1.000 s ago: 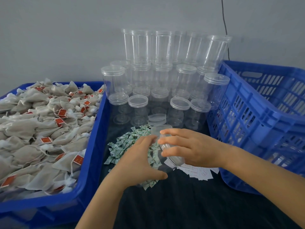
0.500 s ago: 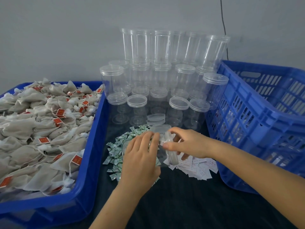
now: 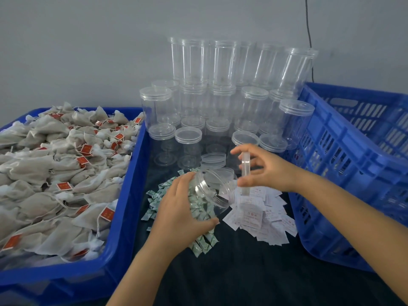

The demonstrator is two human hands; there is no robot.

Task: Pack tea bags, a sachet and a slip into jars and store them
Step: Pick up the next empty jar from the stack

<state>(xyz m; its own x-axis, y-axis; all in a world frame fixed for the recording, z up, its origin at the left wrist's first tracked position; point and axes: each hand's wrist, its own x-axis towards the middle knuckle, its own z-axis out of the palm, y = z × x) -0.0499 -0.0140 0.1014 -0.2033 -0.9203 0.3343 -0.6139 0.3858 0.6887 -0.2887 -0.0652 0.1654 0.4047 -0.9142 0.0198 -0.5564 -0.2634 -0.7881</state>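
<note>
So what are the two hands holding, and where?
The left hand holds an open clear jar round its side, tipped over. The right hand pinches the jar's lid by its rim.

A small packing workroom: a blue crate (image 3: 123,217) heaped with tea bags (image 3: 55,173), stacked clear jars (image 3: 220,96), piles of sachets (image 3: 198,217) and paper slips (image 3: 265,217) on a dark worktop (image 3: 242,272), against a bare grey wall (image 3: 88,40).

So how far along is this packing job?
Barely started. The lid is off: the right hand pinches the clear round lid, the left hand holds the empty clear plastic jar. Beige tea bags, green sachets, white slips remain unpacked.
</note>
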